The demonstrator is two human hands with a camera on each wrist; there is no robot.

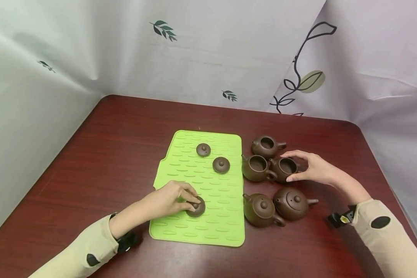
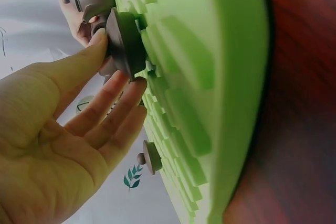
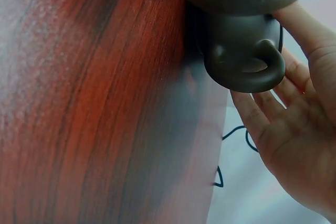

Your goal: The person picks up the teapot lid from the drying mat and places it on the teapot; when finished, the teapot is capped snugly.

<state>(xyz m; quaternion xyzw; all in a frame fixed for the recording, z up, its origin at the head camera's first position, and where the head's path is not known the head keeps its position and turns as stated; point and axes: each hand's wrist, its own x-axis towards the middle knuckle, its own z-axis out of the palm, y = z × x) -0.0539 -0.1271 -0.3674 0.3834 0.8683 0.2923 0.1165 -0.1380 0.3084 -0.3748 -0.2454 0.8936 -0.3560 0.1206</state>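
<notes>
From the head, the left hand (image 1: 172,199) is in the lower middle of the picture. Its thumb and fingers pinch the knob of a round brown lid (image 1: 199,209) over the green mat (image 1: 180,177). Two more lids (image 1: 221,166) sit higher up on the mat. Right of the middle, the right hand (image 1: 312,168) has its thumb and fingers around an open pot (image 1: 286,170). Two other open pots (image 1: 257,169) are beside it, and two pots with lids on (image 1: 262,212) sit just below. All are on the red table (image 1: 90,162).

From the left wrist, the thumb is on the pinched lid's knob, near the upper left. I can't tell if the lid touches the mat.

From the right wrist, the open pot's looped handle is at the upper right, with spread fingers around the pot.
</notes>
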